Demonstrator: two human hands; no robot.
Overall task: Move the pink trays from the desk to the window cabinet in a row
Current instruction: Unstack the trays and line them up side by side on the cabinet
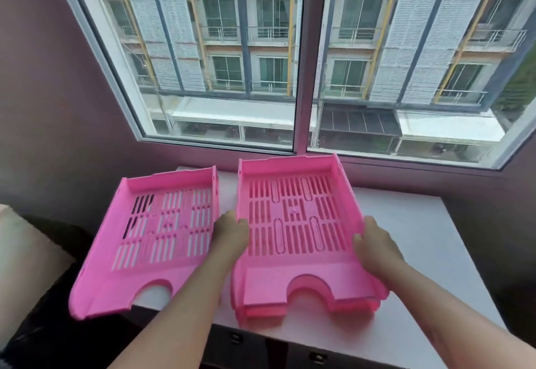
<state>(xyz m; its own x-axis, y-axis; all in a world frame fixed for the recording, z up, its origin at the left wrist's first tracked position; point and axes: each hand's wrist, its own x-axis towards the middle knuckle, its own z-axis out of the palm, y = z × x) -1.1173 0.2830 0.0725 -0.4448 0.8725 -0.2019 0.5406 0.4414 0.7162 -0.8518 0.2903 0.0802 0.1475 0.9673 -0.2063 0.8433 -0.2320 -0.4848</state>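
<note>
Two pink slotted trays sit side by side on the white window cabinet top (420, 238). The left pink tray (150, 241) lies at the cabinet's left end, its front left corner overhanging the edge. The right stack of pink trays (295, 232) looks like more than one nested tray, seen as layered edges at its front. My left hand (232, 232) grips the stack's left wall. My right hand (374, 247) grips its right wall. The stack's front edge sits near the cabinet's front edge.
A large window (301, 58) runs behind the cabinet, its sill just past the trays' back ends. Bare white cabinet top extends to the right of the stack. Drawer handles (235, 338) show below the front edge. A dark object and beige cushion (26, 252) lie at the left.
</note>
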